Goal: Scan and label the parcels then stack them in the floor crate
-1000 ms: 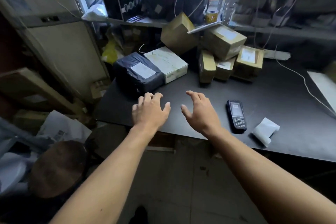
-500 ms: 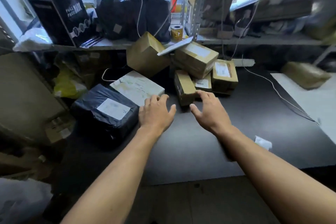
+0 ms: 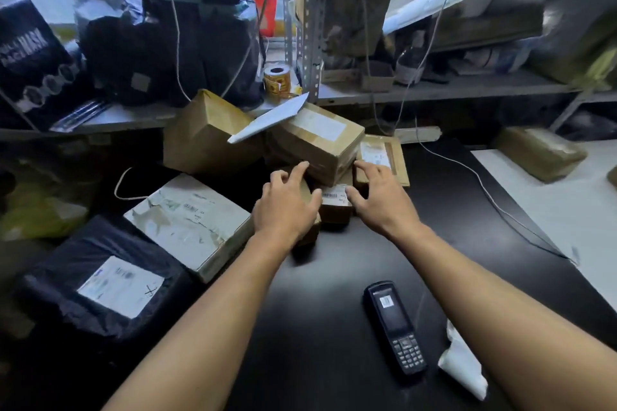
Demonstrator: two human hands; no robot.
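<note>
Several brown cardboard parcels are piled at the back of the black table (image 3: 334,277). A labelled brown box (image 3: 320,140) lies on top of the pile, and a small labelled box (image 3: 335,200) sits under it. My left hand (image 3: 287,207) reaches in with fingers spread, fingertips at the top box's front edge, covering a narrow upright box. My right hand (image 3: 377,197) is spread over the small box and touches a flat labelled box (image 3: 380,157). Neither hand grips anything. The handheld scanner (image 3: 395,327) lies on the table near my right forearm.
A white taped parcel (image 3: 190,220) and a black bagged parcel (image 3: 100,280) lie at the left. A tilted brown box (image 3: 207,137) leans behind them. A roll of labels (image 3: 277,78) stands on the shelf. Crumpled white paper (image 3: 462,360) lies beside the scanner; a cable (image 3: 494,203) crosses the right side.
Both hands have moved forward from the table's front edge to the parcel pile. The view has shifted closer, and the scanner is back in view.
</note>
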